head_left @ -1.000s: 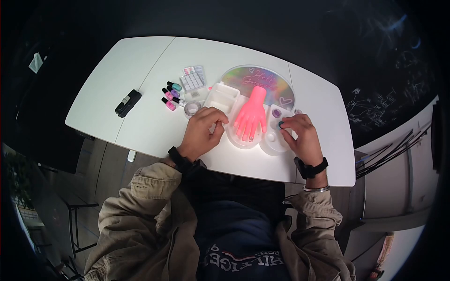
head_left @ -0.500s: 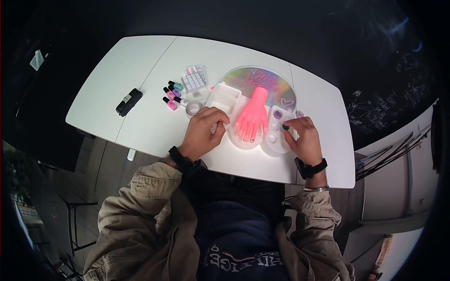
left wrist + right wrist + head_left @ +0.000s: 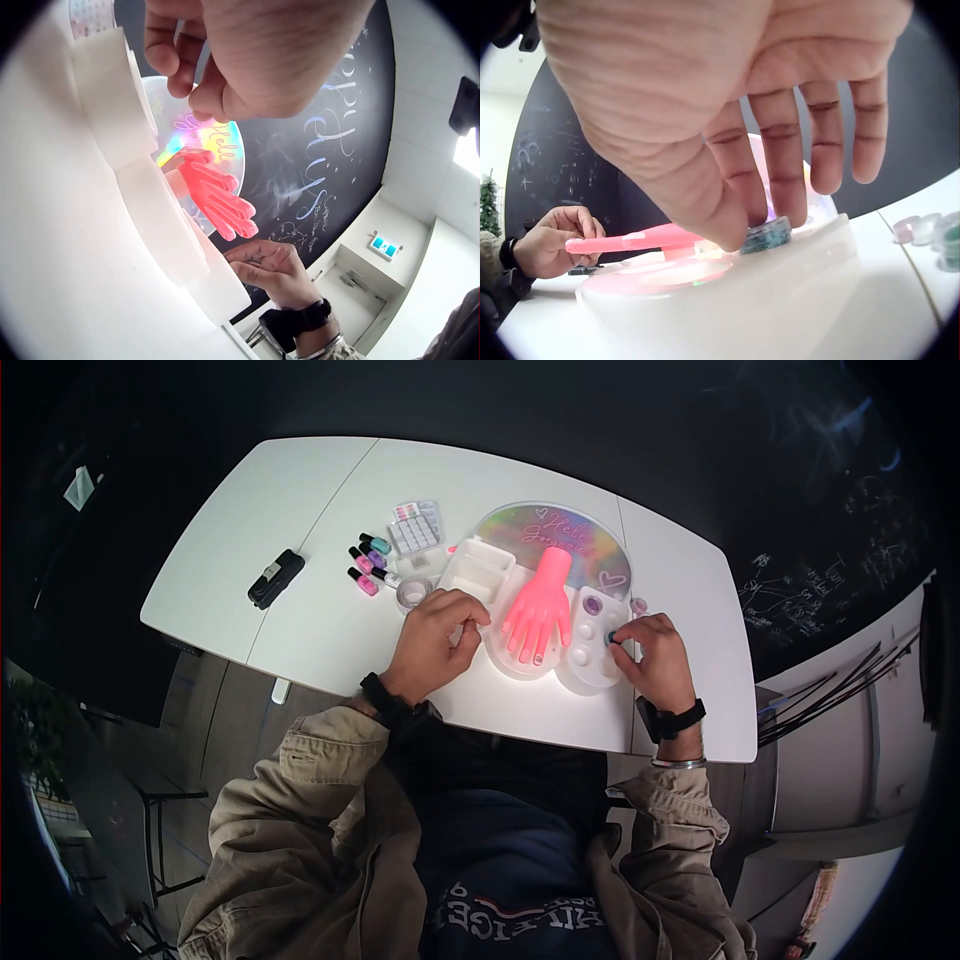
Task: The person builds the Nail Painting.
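Observation:
My right hand [image 3: 655, 660] pinches a small round jar of teal glitter [image 3: 766, 235] between thumb and fingertips. The jar is low over the right section of the white manicure station [image 3: 810, 300], at its outer side. Beside the station's left side, my left hand [image 3: 435, 640] hovers with loosely curled fingers [image 3: 214, 90], and nothing shows in its grasp. Between the hands, a pink practice hand [image 3: 542, 605] lies palm down on the station's middle, fingers toward me. One of its nails carries a decoration. A purple glitter jar [image 3: 593, 605] sits in a well of the right section.
Behind the practice hand rises a rainbow panel [image 3: 510, 525] with lettering. Left of the station are several nail polish bottles [image 3: 362, 582], a roll of tape [image 3: 412, 593] and a divided clear case [image 3: 415, 532]. Further left lies a black case [image 3: 275, 579]. More small jars [image 3: 907, 230] stand at the right.
My right hand has shifted right with the teal jar, from the middle of the station's right section to its outer side. My left hand keeps its pose.

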Motion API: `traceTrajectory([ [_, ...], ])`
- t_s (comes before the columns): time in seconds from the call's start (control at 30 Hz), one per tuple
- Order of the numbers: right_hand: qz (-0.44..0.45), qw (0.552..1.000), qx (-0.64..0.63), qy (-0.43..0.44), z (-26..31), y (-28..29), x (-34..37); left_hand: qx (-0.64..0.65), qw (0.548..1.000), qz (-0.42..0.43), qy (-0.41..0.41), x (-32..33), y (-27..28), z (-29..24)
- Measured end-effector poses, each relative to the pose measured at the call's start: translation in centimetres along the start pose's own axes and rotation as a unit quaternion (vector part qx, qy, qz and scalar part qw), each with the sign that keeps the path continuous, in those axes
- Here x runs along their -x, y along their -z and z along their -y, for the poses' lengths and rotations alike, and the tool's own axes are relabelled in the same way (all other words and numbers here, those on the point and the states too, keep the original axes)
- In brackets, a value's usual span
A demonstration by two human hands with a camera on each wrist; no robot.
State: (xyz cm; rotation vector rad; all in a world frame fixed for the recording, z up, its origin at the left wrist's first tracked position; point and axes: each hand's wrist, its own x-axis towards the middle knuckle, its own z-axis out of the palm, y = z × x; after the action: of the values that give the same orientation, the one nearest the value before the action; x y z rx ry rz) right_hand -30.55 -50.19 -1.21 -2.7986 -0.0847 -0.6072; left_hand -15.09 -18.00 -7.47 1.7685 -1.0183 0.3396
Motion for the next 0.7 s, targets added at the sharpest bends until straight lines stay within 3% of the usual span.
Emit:
traceTrajectory([
  [0.7, -0.009, 0.999, -0.029, 0.011, -0.69, 0.25, 0.36, -0.001, 1.0, 0.001, -0.001, -0.13, 0.06, -0.14],
])
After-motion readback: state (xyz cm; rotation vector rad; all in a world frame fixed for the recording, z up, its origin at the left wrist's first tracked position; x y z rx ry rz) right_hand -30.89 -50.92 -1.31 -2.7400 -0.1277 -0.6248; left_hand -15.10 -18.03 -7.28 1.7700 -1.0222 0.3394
